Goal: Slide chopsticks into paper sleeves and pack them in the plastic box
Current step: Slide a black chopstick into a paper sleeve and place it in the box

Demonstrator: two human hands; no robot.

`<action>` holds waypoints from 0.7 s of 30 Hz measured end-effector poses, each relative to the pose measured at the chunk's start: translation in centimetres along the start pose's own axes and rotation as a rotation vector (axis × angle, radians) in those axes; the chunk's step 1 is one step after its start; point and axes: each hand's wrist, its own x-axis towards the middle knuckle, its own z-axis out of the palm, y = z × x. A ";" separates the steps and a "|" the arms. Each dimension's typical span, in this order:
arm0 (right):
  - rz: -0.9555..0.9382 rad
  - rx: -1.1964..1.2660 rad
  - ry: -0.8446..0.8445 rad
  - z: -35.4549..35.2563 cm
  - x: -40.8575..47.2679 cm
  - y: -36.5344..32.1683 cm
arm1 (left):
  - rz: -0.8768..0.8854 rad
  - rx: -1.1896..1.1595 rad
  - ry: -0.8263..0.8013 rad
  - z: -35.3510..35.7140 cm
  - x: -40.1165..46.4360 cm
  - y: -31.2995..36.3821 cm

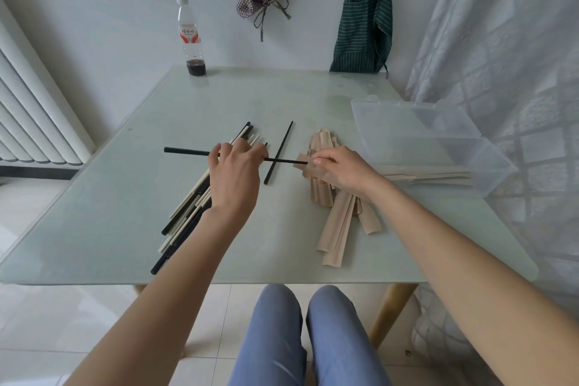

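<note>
My pale glass-topped table [131, 229] carries a loose heap of black and pale chopsticks [188, 210] at my left, with one black chopstick [279, 152] lying apart just right of it. A pile of brown paper sleeves [338, 222] lies right of the middle, and a clear plastic box [423, 141] sits open at the right edge with filled sleeves inside. A bottle [189, 37] stands at the far edge.

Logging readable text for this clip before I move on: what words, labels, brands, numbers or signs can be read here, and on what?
Bottle label: red script on a white band, too blurred to read.
Paper sleeves: faint marks near the top ends, too small to read.
Plastic box: no text visible.
Nothing else in view carries readable text.
</note>
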 end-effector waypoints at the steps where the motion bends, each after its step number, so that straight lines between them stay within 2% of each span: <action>1: -0.008 -0.011 -0.022 -0.1 0.0 -0.1 | 0.006 -0.020 -0.009 0.1 0.0 -0.1; 7: -0.062 -0.008 -0.110 0.0 0.1 -0.9 | 0.075 -0.114 -0.024 0.0 0.1 0.9; 14: -0.092 0.026 -0.108 -0.2 0.1 -1.4 | 0.023 -0.189 -0.041 -0.6 0.5 1.5; 21: -0.139 -0.186 -0.027 -1.7 1.1 -1.4 | 0.011 -0.221 -0.048 -1.8 1.4 0.2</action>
